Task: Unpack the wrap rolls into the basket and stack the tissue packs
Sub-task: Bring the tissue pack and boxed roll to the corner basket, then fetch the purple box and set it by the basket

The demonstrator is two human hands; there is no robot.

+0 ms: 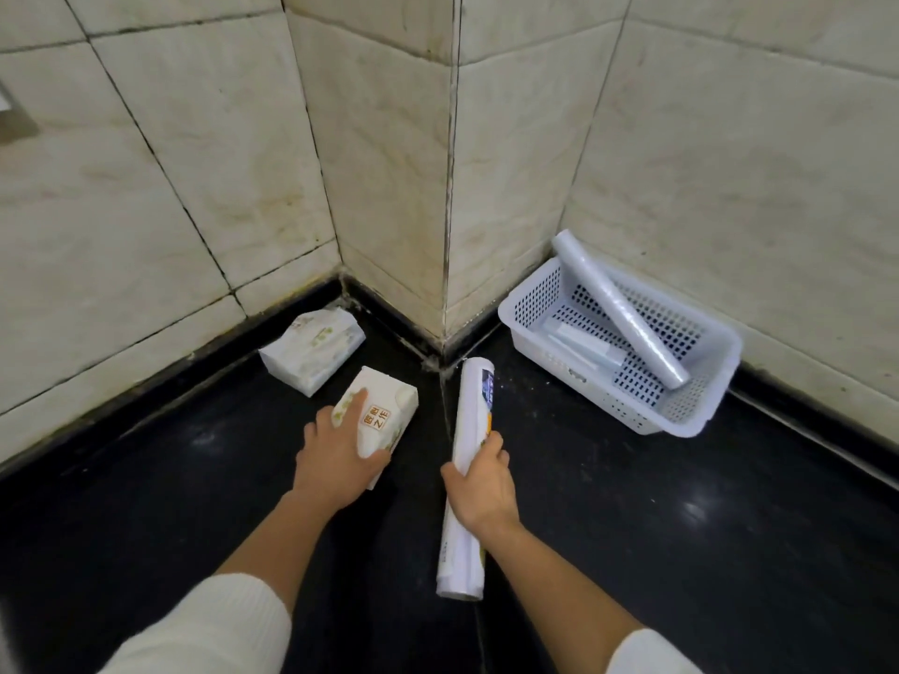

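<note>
packaged wrap roll [469, 459], white, printed, in right hand [481, 488].

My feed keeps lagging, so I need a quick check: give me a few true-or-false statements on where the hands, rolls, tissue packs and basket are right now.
1. The right hand grips a wrapped roll. True.
2. The basket is empty. False: a long roll leans in it, its upper end over the rim, and there is at least one smaller roll on the bottom.
3. The left hand is on a tissue pack. True.
4. The two tissue packs are stacked. False: the second pack lies apart, by the wall.
5. The basket sits left of the wall corner. False: it sits to the right.
</note>
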